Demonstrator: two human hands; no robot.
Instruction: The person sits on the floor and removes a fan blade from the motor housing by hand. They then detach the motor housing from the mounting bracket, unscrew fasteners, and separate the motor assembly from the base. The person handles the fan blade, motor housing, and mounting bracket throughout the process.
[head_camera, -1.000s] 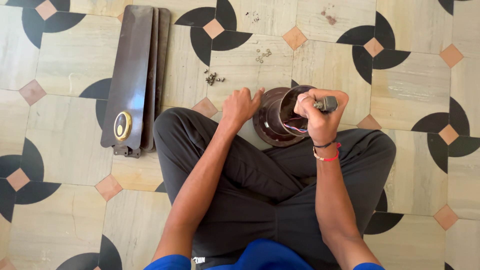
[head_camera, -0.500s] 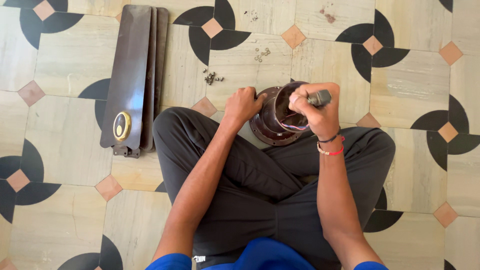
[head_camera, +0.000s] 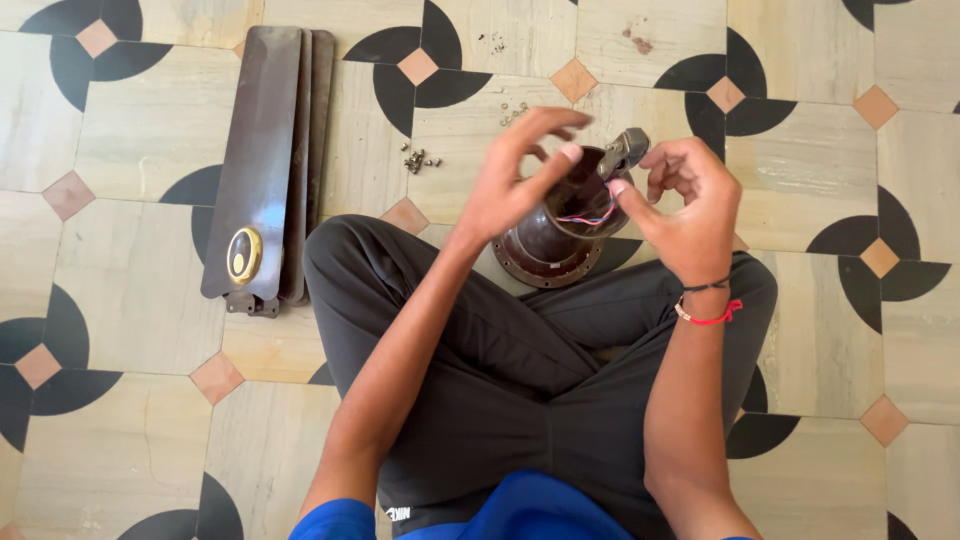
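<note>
Left hand (head_camera: 515, 180): fingers spread, held nothing, hovered above the motor housing (head_camera: 560, 235).
Right hand (head_camera: 685, 205): loosely curled, empty.
Housing: looked heavy, rigid; best gripped by its rim.

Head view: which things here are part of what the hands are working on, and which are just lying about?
In hand: brown motor housing, its coloured wires, grey metal part, left hand, right hand.

Lying about: stacked fan blades, loose screws.
</note>
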